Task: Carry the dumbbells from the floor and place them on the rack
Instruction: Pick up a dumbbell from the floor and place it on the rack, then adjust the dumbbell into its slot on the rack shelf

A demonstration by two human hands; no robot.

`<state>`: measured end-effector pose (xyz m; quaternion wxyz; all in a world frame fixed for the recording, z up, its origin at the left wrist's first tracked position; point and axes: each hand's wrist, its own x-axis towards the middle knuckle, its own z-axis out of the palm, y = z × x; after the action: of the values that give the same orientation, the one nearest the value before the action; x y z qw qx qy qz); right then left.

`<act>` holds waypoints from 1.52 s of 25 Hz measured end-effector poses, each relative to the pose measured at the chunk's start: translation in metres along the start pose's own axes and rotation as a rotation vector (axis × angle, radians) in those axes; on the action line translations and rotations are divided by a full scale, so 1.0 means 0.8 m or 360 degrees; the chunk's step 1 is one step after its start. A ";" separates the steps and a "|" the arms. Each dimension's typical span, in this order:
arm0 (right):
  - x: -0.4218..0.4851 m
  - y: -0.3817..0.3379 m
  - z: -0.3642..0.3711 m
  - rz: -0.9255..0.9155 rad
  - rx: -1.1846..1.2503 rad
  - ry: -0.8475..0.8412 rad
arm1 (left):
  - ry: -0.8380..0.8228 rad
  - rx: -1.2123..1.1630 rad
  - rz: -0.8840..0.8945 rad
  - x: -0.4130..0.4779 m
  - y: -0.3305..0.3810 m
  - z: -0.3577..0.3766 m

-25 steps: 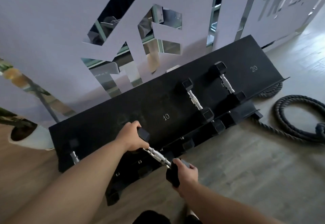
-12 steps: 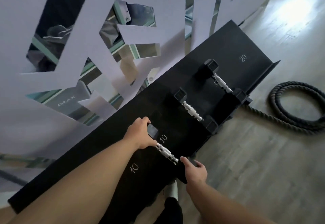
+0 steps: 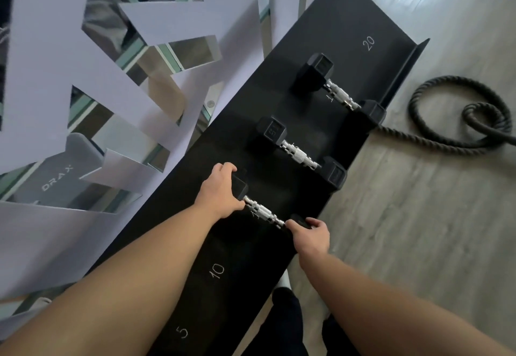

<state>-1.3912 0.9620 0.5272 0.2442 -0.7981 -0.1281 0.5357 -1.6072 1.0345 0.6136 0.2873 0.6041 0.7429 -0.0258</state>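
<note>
A black hex dumbbell with a chrome handle [image 3: 264, 212] lies across the sloped black rack [image 3: 349, 56], just past the "10" mark. My left hand [image 3: 220, 190] grips its far head. My right hand [image 3: 308, 234] grips its near head at the rack's front lip. Two more dumbbells rest on the rack farther along: one in the middle [image 3: 297, 154] and a bigger one [image 3: 339, 95] short of the "20" mark.
A thick dark rope [image 3: 458, 121] lies coiled on the grey wood floor to the right of the rack. A white wall with mirrored cut-outs [image 3: 156, 56] stands right behind the rack. My dark trouser legs [image 3: 287, 325] are at the rack's front edge.
The dumbbell in both hands has moved up onto the rack surface beside the other two. My head has come closer, so the rack fills more of the view.
</note>
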 end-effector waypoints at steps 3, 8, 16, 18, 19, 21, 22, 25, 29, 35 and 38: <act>0.008 0.001 0.008 -0.0026 -0.0062 0.0047 | -0.0040 -0.0054 -0.0008 0.013 -0.011 0.012; 0.014 0.001 0.016 -0.0131 -0.0277 0.0070 | -0.0042 -0.0058 -0.0048 0.017 -0.026 0.026; 0.011 0.014 -0.004 -0.0213 -0.0765 -0.0078 | -0.0136 -0.0049 -0.0041 0.010 -0.027 0.032; 0.011 0.007 -0.007 -0.0321 -0.0844 -0.0108 | -0.0175 -0.0065 -0.0014 0.007 -0.032 0.026; 0.013 0.004 -0.007 -0.0368 -0.0869 -0.0123 | -0.0183 -0.0080 -0.0007 0.004 -0.034 0.024; 0.013 -0.006 -0.007 -0.0441 -0.0895 -0.0167 | -0.0161 -0.0148 -0.0018 -0.005 -0.037 0.019; 0.013 -0.011 -0.006 -0.0478 -0.0901 -0.0185 | -0.0144 -0.0193 -0.0032 -0.010 -0.039 0.016; 0.009 -0.026 -0.006 -0.0540 -0.0931 -0.0266 | -0.0109 -0.0278 -0.0107 -0.032 -0.043 0.004; -0.005 -0.042 -0.016 -0.0633 -0.1040 -0.0393 | -0.0114 -0.0356 -0.0239 -0.083 -0.047 -0.010; -0.048 -0.029 -0.047 -0.0748 -0.1048 -0.0717 | 0.0012 -0.0346 -0.0473 -0.207 -0.047 -0.012; -0.078 0.011 -0.073 -0.0779 -0.1115 -0.0923 | 0.0103 -0.0355 -0.0687 -0.298 -0.057 -0.006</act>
<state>-1.3630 0.9107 0.5896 0.0351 -0.5973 -0.5453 0.5871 -1.6254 0.8134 0.7126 0.3162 0.3964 0.8618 0.0150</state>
